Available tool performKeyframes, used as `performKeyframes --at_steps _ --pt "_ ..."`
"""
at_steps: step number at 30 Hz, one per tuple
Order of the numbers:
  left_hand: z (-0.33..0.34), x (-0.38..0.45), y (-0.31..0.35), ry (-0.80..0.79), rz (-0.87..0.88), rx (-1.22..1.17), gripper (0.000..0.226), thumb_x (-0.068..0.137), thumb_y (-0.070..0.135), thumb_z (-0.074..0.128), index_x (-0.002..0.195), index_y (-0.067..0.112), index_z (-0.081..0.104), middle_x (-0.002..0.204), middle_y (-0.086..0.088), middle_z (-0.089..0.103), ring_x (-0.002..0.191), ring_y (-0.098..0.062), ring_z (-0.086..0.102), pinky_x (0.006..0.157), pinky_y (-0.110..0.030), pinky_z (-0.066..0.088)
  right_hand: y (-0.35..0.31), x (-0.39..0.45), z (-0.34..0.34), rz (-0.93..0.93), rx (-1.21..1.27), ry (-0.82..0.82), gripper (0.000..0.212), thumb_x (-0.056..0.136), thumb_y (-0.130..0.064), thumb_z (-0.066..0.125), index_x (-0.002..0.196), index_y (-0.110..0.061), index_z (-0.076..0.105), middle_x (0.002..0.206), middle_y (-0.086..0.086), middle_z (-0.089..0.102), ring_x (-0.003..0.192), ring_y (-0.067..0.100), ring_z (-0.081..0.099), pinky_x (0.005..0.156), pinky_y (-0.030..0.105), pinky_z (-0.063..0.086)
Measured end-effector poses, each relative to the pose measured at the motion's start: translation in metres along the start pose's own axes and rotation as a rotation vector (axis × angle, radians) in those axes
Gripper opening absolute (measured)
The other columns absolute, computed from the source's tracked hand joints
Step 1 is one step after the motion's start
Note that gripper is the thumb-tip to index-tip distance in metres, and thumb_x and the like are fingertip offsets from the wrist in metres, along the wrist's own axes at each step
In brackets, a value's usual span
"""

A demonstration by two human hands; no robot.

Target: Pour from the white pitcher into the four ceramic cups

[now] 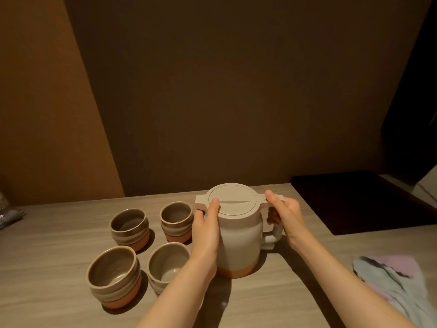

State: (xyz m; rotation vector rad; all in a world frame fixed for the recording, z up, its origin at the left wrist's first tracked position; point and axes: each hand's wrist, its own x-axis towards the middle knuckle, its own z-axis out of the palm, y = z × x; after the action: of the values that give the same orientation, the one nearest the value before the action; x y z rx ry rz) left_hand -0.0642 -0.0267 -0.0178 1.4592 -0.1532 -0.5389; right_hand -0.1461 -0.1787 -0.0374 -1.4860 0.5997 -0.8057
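The white pitcher (pixel 241 242) stands upright on the table, lid on, with an orange band at its base. My right hand (pixel 287 215) grips its handle on the right side. My left hand (pixel 207 227) holds the pitcher's left side, thumb resting on the lid's edge. Left of the pitcher stand four ceramic cups in a square: far left (pixel 128 227), far right (pixel 176 220), near left (pixel 113 274) and near right (pixel 165 263), the last partly hidden by my left forearm. All look empty.
A dark tray or mat (pixel 354 202) lies at the back right of the wooden table (pixel 59 233). A folded pastel cloth (pixel 402 280) sits at the right edge. Something shiny (pixel 9 214) shows at the far left. A wall stands close behind.
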Motion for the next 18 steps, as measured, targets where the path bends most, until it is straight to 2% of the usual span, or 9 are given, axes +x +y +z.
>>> performKeyframes --at_steps 4,11,14,16,18 --pt "0.001 -0.001 -0.002 0.078 0.008 0.077 0.052 0.097 0.051 0.038 0.140 0.022 0.043 0.137 0.002 0.054 0.123 -0.021 0.048 0.102 -0.039 0.038 -0.001 -0.013 0.000 -0.009 0.054 0.012 0.039 0.086 -0.035 0.067 0.051 -0.020 0.062 0.043 -0.004 0.045 0.042 0.008 0.041 0.051 0.029 0.036" --pt "-0.004 -0.016 0.017 0.061 0.060 0.113 0.058 0.095 0.057 0.035 0.142 0.024 0.044 0.139 0.002 0.053 0.127 -0.022 0.047 0.109 -0.046 0.037 -0.030 -0.035 0.001 -0.012 0.177 0.103 0.047 0.082 -0.033 0.072 0.039 -0.023 0.055 0.042 -0.007 0.038 0.040 0.006 0.032 0.041 0.022 0.027" --pt "-0.008 -0.029 0.034 0.044 0.093 0.101 0.059 0.095 0.056 0.034 0.141 0.021 0.046 0.133 0.003 0.056 0.121 -0.021 0.049 0.101 -0.039 0.039 -0.054 -0.046 0.000 -0.035 0.232 0.121 0.043 0.077 -0.039 0.073 0.047 -0.020 0.051 0.042 -0.007 0.037 0.038 0.006 0.031 0.039 0.020 0.025" --pt "-0.012 -0.040 0.046 0.012 0.128 0.087 0.054 0.097 0.054 0.033 0.138 0.021 0.047 0.122 0.004 0.057 0.113 -0.019 0.050 0.091 -0.034 0.037 -0.068 -0.053 0.001 -0.028 0.276 0.137 0.043 0.080 -0.042 0.072 0.048 -0.019 0.054 0.043 -0.007 0.041 0.038 0.006 0.033 0.039 0.020 0.025" --pt "-0.017 -0.049 0.053 -0.027 0.174 0.093 0.053 0.097 0.055 0.030 0.136 0.025 0.048 0.116 0.007 0.056 0.107 -0.016 0.051 0.088 -0.034 0.037 -0.080 -0.061 0.002 0.005 0.331 0.175 0.044 0.079 -0.048 0.070 0.048 -0.022 0.055 0.048 -0.005 0.047 0.040 0.008 0.036 0.041 0.020 0.026"
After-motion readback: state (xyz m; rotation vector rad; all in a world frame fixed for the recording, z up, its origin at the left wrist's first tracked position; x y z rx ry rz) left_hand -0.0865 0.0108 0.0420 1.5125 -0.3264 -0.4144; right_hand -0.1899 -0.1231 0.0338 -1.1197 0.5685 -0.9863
